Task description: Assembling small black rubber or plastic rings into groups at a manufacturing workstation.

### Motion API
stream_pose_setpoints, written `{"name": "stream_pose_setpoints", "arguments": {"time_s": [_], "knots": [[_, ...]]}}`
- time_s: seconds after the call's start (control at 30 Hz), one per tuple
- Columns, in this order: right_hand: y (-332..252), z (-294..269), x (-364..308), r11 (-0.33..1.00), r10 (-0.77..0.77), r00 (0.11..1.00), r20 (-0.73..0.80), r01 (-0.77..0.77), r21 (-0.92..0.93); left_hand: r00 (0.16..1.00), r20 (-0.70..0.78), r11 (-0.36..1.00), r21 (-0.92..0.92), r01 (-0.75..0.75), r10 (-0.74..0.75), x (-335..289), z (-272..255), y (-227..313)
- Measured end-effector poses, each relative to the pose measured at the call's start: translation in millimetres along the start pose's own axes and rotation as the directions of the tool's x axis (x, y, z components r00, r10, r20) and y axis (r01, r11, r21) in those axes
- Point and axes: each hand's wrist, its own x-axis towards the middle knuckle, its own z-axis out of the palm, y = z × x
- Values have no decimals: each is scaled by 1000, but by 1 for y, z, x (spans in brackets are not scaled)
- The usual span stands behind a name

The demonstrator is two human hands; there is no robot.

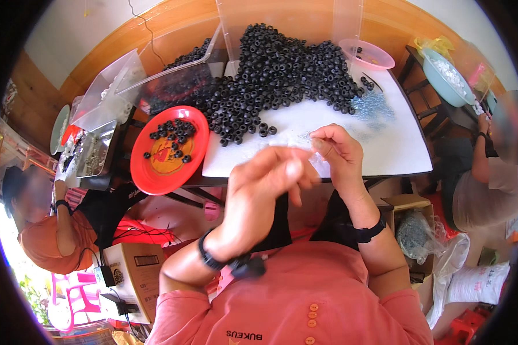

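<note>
Beads (293, 75), black ones, are heaped along the far edge of your desk (400, 149), way too many to count. Your right hand (342, 155) looks pinched, thumb to finger, near the front edge; your left hand (253, 195) is half-curled and blurry. Can't tell what either's gripping, tbh. I'd pinch lightly and work over the white top. Count: two hands, one red plate (141, 149) by the left edge, one pink dish (385, 59) at the far right corner.
</note>
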Motion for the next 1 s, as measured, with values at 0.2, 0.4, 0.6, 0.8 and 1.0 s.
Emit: {"name": "stream_pose_setpoints", "arguments": {"time_s": [0.2,0.4,0.6,0.8,1.0], "knots": [[3,25,-2,987,-103,993,59,109,-117,478,776,912,-356,-204,410,20,30,44],[2,2,-4,967,-112,993,27,115,-227,653,627,898,-378,-224,426,0,67,62],[6,30,-4,945,-222,973,56,229,-234,731,520,887,-374,-271,443,-64,79,88],[7,16,-4,925,-279,960,-16,265,-271,608,621,852,-208,-480,494,-73,68,96],[6,23,-5,960,-229,973,-14,224,-166,325,753,574,-84,-815,572,-72,50,71]]}}
